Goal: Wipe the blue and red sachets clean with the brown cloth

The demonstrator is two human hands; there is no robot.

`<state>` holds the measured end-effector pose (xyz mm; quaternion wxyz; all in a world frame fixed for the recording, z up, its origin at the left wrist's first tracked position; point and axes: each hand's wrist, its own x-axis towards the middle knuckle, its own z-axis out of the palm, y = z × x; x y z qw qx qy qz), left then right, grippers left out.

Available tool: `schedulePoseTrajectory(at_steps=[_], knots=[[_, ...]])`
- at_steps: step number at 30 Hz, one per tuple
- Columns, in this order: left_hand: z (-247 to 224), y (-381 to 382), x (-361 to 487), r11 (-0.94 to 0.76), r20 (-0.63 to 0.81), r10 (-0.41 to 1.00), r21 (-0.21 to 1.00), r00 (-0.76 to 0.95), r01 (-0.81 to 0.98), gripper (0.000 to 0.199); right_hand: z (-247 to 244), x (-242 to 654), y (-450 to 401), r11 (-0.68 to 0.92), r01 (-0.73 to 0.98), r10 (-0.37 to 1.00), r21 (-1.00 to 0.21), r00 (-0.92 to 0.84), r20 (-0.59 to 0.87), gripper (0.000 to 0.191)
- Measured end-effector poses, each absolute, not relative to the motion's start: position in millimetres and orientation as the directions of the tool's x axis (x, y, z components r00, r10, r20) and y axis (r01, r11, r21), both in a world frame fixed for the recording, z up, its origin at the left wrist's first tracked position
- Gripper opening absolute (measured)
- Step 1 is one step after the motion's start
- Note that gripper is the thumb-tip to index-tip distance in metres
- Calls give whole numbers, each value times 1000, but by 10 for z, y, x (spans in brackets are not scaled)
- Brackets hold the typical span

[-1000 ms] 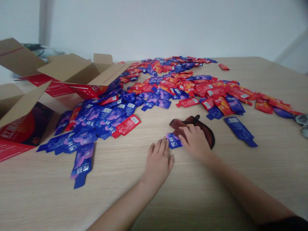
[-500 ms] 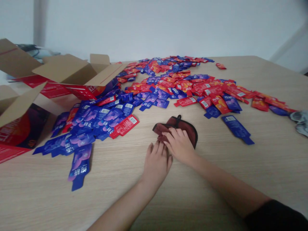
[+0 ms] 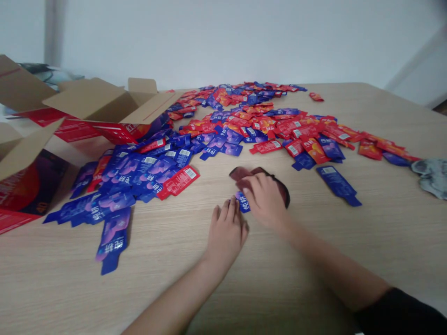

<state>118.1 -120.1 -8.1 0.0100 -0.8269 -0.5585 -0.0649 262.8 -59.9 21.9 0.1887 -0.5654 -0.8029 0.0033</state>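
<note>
A small blue-and-purple packet [image 3: 243,203] lies on the table between my hands, partly covered by them. The fingertips of my left hand [image 3: 226,228] press close together on its near left end. My right hand [image 3: 265,197] is closed over a maroon cloth piece [image 3: 239,173] with black edging, just beyond the packet. Folded cloth shows on both sides of the right fingers, which are slightly blurred. How far the packet runs under the right hand is hidden.
Blue packets [image 3: 122,174] and red packets [image 3: 300,130] are heaped across the table's left and back. Open cardboard boxes [image 3: 104,100] stand at the left. One blue packet [image 3: 338,184] lies right of my hands; a grey patterned object [image 3: 431,177] is at the right edge.
My right hand has shifted slightly right with the cloth, and the blue packet now shows beside my left fingertips. My left hand has barely moved.
</note>
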Motion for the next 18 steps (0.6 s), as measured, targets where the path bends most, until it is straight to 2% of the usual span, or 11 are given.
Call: schedulePoseTrajectory(at_steps=[2, 4, 10, 12, 14, 16, 18], knots=[[-77, -1201, 1167, -389, 112, 917, 45, 383, 920, 48, 160, 2462, -673, 463, 871, 871, -163, -413, 268, 34], [-68, -1201, 1155, -390, 112, 917, 49, 383, 919, 48, 79, 2479, -710, 470, 877, 867, -101, -436, 242, 34], [-46, -1204, 1175, -371, 115, 926, 81, 361, 925, 51, -11, 3229, -535, 180, 983, 966, -35, -170, 192, 31], [-45, -1204, 1191, -363, 105, 929, 86, 354, 928, 52, 70, 3344, -457, 146, 987, 977, -62, -134, 167, 31], [-45, -1206, 1201, -353, 101, 934, 90, 344, 931, 53, 185, 3265, -425, 168, 975, 968, -146, -135, 211, 31], [-45, -1209, 1200, -355, 107, 933, 93, 345, 930, 53, 280, 3029, -457, 265, 933, 938, -243, -191, 289, 31], [-40, -1213, 1188, -363, 118, 929, 96, 351, 927, 52, 302, 2744, -544, 400, 875, 896, -273, -311, 315, 31]])
